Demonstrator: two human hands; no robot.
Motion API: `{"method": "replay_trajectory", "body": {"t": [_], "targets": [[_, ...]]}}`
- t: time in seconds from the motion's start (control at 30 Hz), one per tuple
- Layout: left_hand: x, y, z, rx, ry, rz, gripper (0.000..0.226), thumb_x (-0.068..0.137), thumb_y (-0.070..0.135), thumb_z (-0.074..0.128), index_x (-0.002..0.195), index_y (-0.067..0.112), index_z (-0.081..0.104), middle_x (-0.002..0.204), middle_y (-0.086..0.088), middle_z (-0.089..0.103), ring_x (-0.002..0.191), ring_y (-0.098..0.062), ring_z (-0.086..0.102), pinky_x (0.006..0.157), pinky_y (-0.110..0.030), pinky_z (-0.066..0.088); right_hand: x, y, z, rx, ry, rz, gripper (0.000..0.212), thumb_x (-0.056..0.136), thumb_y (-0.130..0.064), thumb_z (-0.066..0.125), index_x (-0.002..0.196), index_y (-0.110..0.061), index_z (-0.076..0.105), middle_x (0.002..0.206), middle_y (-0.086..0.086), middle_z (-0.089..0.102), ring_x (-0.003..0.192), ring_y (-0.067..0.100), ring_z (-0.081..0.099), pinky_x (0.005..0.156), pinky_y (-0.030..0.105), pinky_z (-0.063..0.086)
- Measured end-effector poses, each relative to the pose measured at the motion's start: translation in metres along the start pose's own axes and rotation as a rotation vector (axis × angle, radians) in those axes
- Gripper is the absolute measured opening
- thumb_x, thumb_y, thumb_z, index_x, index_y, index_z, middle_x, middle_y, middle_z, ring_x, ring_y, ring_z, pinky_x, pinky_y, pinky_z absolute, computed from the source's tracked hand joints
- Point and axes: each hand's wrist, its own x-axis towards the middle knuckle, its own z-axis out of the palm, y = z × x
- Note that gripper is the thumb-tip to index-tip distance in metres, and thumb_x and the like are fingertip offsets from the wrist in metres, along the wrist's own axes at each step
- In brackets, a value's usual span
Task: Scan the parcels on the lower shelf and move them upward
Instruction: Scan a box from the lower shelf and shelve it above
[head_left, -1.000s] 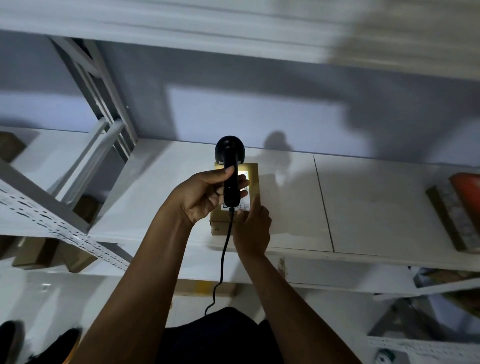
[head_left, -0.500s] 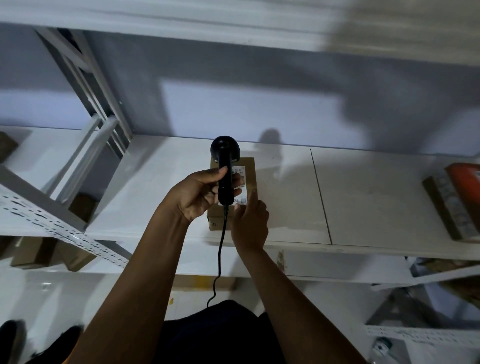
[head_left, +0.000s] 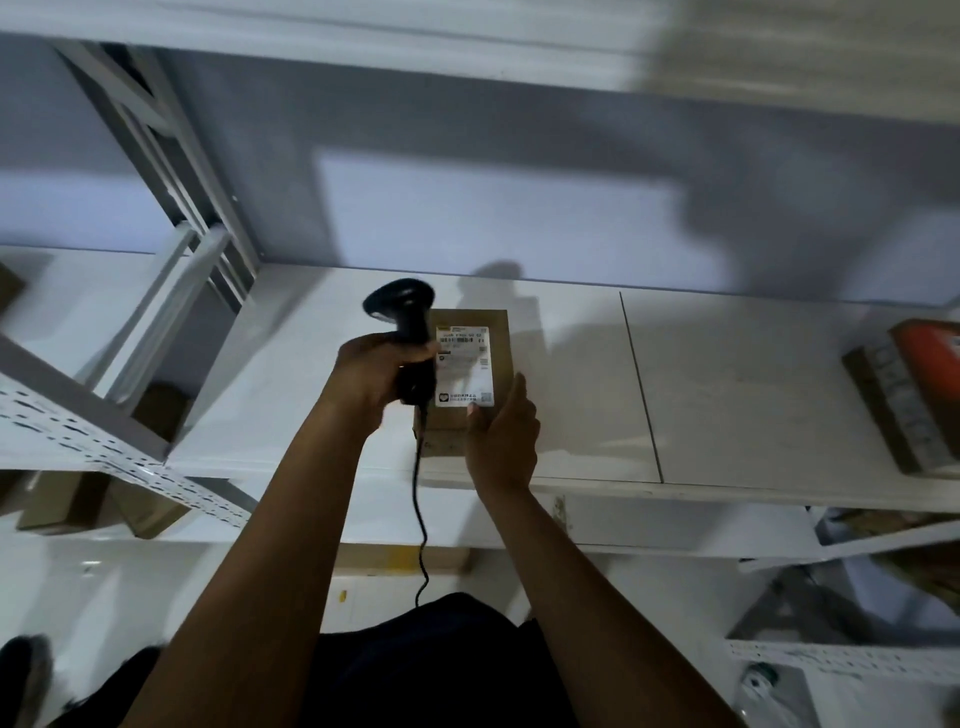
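Left hand (head_left: 371, 374): centre-left, clenched round black corded scanner (head_left: 410, 332).
Box (head_left: 500, 353): centre; flat brown cardboard, white label, lying on smooth white shelf (head_left: 727, 389).
Right hand (head_left: 501, 441): fingers straight, touching box's right side.
Parcel (head_left: 924, 364): right edge; orange, same shelf.

Left hand (head_left: 374, 374), right hand (head_left: 501, 441) and forearms (head_left: 249, 545) bare; black garment (head_left: 415, 670) over torso; dark blurred shoe (head_left: 23, 675).

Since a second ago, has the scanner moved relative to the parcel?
Yes. The scanner has swung left off the label it covered before; against the shelf seam, the parcel has stayed put.
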Motion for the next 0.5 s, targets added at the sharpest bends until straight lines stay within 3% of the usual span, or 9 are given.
{"method": "replay_trajectory", "body": {"t": [0.07,0.13,0.23,0.33,0.4,0.5], "targets": [[0.015,-0.018,-0.012,0.257,0.227,0.031,0.047,0.077,0.009,0.086,0.119,0.002,0.067,0.106,-0.018,0.073,0.086,-0.03,0.072,0.076,-0.038,0.061,0.005,0.001,0.0,0.108,-0.067,0.141,0.076,0.095,-0.039,0.062,0.157,-0.017,0.024,0.148,0.013,0.045,0.135,0.034,0.044,0.103,0.051,0.047],[0.027,-0.036,-0.025,0.452,0.326,-0.004,0.05,0.078,0.014,0.087,0.12,0.001,0.063,0.104,-0.014,0.071,0.092,-0.031,0.069,0.083,-0.038,0.058,0.009,0.002,-0.002,0.299,-0.123,0.322,0.077,0.088,-0.039,0.071,0.153,-0.017,0.036,0.144,0.01,0.053,0.131,0.032,0.051,0.106,0.048,0.047],[0.045,-0.061,-0.036,0.618,0.332,-0.041,0.032,0.081,0.015,0.084,0.1,0.007,0.059,0.092,-0.014,0.069,0.101,-0.036,0.07,0.09,-0.044,0.058,0.017,0.0,-0.006,0.444,-0.185,0.434,0.061,0.073,-0.043,0.077,0.127,-0.021,0.061,0.124,0.002,0.069,0.11,0.026,0.066,0.097,0.047,0.055],[0.052,-0.079,-0.036,0.753,0.255,-0.017,0.038,0.085,0.021,0.078,0.114,0.004,0.061,0.11,-0.017,0.07,0.107,-0.036,0.066,0.089,-0.037,0.052,0.021,0.003,-0.008,0.442,-0.212,0.415,0.057,0.065,-0.048,0.074,0.116,-0.023,0.067,0.115,0.001,0.073,0.105,0.026,0.068,0.093,0.05,0.057],[0.055,-0.087,-0.034,0.857,0.223,0.047,0.043,0.09,0.038,0.067,0.115,0.004,0.062,0.11,-0.018,0.069,0.108,-0.039,0.064,0.09,-0.04,0.049,0.02,0.004,-0.009,0.476,-0.213,0.423,0.043,0.071,-0.041,0.077,0.111,-0.026,0.067,0.115,0.001,0.072,0.106,0.026,0.067,0.095,0.049,0.057],[0.045,-0.086,-0.026,0.874,0.262,0.297,0.05,0.099,0.054,0.049,0.12,0.01,0.064,0.112,-0.017,0.066,0.111,-0.037,0.061,0.091,-0.041,0.05,0.023,0.005,-0.011,0.562,-0.197,0.476,0.031,0.075,-0.032,0.079,0.103,-0.03,0.066,0.11,0.001,0.072,0.102,0.025,0.068,0.092,0.05,0.059]]}}
